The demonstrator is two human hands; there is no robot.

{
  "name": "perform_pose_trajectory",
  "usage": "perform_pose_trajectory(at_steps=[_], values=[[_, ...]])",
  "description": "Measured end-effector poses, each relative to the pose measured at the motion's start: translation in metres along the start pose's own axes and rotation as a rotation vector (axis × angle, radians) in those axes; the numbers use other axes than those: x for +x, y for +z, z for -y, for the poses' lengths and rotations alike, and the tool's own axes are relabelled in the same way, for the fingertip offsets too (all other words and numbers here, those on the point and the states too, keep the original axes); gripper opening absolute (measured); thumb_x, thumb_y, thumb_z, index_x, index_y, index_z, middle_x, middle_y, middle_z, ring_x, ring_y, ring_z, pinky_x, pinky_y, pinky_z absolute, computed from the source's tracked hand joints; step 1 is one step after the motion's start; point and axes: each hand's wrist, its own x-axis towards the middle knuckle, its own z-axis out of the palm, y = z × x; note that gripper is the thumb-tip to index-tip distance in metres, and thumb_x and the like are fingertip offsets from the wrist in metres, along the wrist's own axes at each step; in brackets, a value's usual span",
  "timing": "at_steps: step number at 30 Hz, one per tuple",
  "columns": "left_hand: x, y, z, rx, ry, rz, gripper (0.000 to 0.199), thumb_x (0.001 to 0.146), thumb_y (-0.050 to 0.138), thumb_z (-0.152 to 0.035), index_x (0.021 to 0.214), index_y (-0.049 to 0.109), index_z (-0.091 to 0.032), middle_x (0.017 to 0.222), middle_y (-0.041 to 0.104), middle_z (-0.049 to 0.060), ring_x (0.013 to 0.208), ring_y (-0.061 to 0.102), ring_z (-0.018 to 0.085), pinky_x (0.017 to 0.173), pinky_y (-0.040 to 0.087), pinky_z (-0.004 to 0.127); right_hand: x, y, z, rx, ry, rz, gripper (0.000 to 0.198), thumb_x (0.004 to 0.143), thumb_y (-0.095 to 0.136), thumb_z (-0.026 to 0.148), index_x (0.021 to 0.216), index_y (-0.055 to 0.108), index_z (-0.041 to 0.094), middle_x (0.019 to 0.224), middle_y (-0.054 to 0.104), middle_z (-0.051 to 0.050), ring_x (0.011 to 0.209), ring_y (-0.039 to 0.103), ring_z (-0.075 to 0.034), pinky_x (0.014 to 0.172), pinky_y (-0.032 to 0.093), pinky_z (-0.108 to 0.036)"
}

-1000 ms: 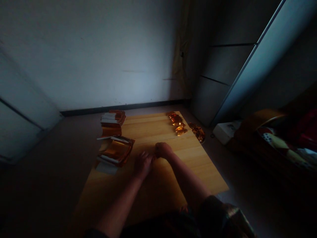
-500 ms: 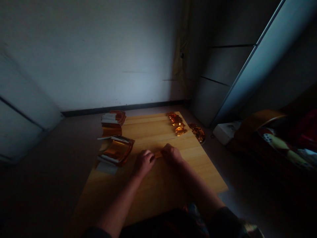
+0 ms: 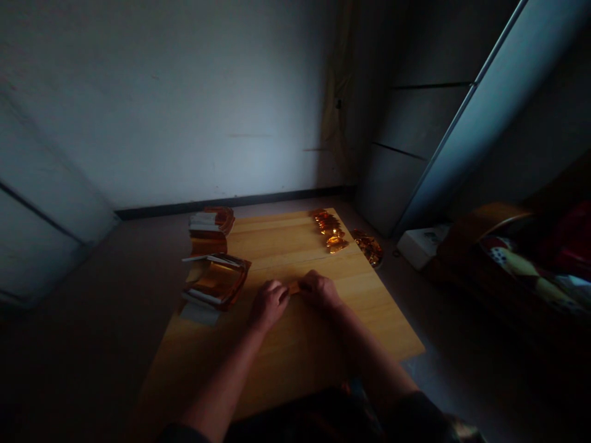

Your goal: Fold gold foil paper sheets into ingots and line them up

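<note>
Between my two hands, low over the wooden table (image 3: 277,246), is a small folded strip of orange-gold foil paper (image 3: 294,287). My left hand (image 3: 270,301) is closed on the strip's left end. At the right end my right hand (image 3: 321,289) pinches it, fingers curled. To the left lies a curved stack of gold foil sheets (image 3: 219,280) with pale edges. Behind it is another bundle of foil paper (image 3: 209,242) with white sheets. A row of shiny folded gold foil pieces (image 3: 330,231) rests near the far right edge.
A container heaped with gold foil pieces (image 3: 368,247) stands on the floor beyond the table's right edge. Farther right are a white box (image 3: 418,247) and a wooden armrest (image 3: 484,215). A pale wall (image 3: 207,111) rises behind the table.
My right hand has shifted very slightly along the foil strip, and the strip's visible part looks a little different. My left hand stays almost in place. The stacks and the row have not moved.
</note>
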Motion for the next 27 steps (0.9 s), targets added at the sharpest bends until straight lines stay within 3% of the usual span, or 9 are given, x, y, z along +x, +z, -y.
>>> perform_pose_trajectory(at_steps=[8, 16, 20, 27], values=[[0.001, 0.0, -0.001, 0.002, -0.002, 0.019, 0.017, 0.086, 0.048, -0.019, 0.082, 0.065, -0.019, 0.082, 0.06, 0.005, 0.081, 0.054, 0.017, 0.075, 0.045, 0.029, 0.001, 0.001, 0.0, -0.007, 0.018, -0.008, 0.025, 0.087, 0.05, 0.028, 0.105, 0.067, 0.026, 0.102, 0.062, -0.003, 0.084, 0.06, -0.013, 0.069, 0.041, -0.018], [-0.003, 0.002, -0.003, 0.155, 0.014, -0.022, 0.023, 0.088, 0.042, -0.016, 0.077, 0.062, -0.019, 0.077, 0.058, 0.006, 0.077, 0.054, 0.017, 0.071, 0.044, 0.029, 0.0, 0.011, 0.019, -0.134, 0.101, -0.082, 0.021, 0.09, 0.045, 0.026, 0.095, 0.065, 0.022, 0.094, 0.062, -0.004, 0.079, 0.059, -0.013, 0.065, 0.038, -0.019], [-0.003, 0.002, -0.003, 0.153, -0.044, -0.012, 0.018, 0.085, 0.046, -0.014, 0.089, 0.063, -0.018, 0.086, 0.06, 0.007, 0.084, 0.055, 0.019, 0.076, 0.045, 0.03, 0.001, 0.021, 0.023, -0.167, 0.075, -0.106, 0.017, 0.09, 0.047, 0.022, 0.086, 0.064, 0.02, 0.087, 0.061, -0.003, 0.072, 0.057, -0.011, 0.06, 0.035, -0.018], [-0.001, 0.0, -0.005, 0.203, -0.17, 0.086, 0.024, 0.085, 0.041, -0.011, 0.09, 0.064, -0.017, 0.086, 0.06, 0.008, 0.086, 0.056, 0.02, 0.076, 0.044, 0.029, 0.0, 0.025, 0.02, -0.206, -0.008, -0.126, 0.017, 0.091, 0.044, 0.018, 0.087, 0.061, 0.019, 0.081, 0.059, -0.003, 0.065, 0.054, -0.01, 0.056, 0.033, -0.02]])
